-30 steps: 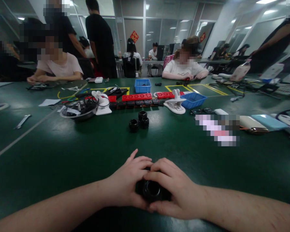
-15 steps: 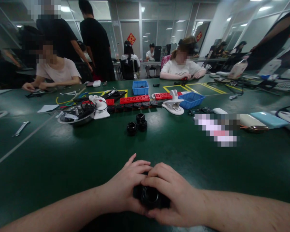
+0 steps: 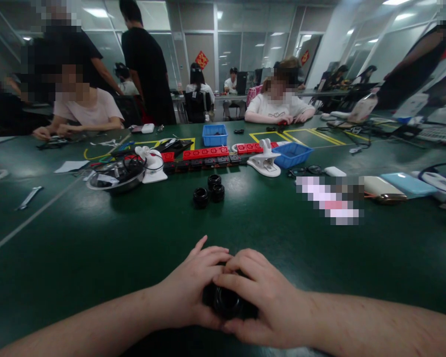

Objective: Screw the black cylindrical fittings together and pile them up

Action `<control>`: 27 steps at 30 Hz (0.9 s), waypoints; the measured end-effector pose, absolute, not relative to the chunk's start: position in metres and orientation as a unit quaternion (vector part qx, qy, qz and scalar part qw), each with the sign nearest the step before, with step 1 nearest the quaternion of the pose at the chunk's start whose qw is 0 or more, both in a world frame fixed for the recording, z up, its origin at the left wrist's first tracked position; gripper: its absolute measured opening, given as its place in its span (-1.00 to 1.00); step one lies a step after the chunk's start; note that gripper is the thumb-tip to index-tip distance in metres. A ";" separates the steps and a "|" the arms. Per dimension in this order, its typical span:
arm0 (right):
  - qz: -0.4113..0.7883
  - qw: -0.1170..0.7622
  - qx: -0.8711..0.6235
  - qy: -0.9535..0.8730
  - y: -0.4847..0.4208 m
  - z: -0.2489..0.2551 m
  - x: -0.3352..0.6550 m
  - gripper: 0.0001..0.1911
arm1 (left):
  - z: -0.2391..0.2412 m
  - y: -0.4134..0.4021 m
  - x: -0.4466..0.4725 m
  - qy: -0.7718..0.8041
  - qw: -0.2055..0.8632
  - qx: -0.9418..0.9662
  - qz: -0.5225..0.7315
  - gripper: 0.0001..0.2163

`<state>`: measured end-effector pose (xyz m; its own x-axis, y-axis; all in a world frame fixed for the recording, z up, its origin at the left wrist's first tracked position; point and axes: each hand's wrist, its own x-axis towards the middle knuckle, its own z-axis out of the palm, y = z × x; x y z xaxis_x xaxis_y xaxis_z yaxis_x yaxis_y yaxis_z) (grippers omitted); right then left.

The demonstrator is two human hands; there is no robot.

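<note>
Both my hands are closed round one small black round part [image 3: 226, 302] with a hollow centre, held just above the green table [image 3: 96, 248] near its front edge. My left hand [image 3: 188, 290] wraps it from the left, fingers curled over the top. My right hand [image 3: 263, 297] covers it from the right, fingertips meeting the left ones. Much of the part is hidden by my fingers. Three similar black round parts [image 3: 209, 191] stand together farther out on the table.
Red and black power strips [image 3: 204, 156], two blue bins [image 3: 214, 134], white clamp holders [image 3: 265, 161], a clear bowl with cables [image 3: 117, 176] and a wrench [image 3: 27, 197] lie beyond. Phones and cases [image 3: 394, 187] lie at right. Other people sit and stand across the table.
My hands and the black part have stayed almost in place; my right fingers shifted slightly over the part. The view dipped and turned a little.
</note>
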<state>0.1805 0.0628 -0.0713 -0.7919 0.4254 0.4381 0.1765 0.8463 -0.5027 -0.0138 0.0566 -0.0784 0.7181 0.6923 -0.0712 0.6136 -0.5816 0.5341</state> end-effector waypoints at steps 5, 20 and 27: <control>0.197 0.290 -0.174 -0.920 0.065 -0.073 0.180 -0.49 | -0.082 0.057 -0.015 0.377 0.262 0.883 0.097 -0.49; 0.285 0.268 -0.148 -0.908 0.062 -0.069 0.176 -0.61 | -0.088 0.056 -0.015 0.372 0.253 0.884 0.129 -0.41; 0.237 0.167 -0.107 -0.951 0.061 -0.053 0.179 -0.76 | -0.085 0.054 -0.012 0.362 0.256 0.887 0.127 -0.53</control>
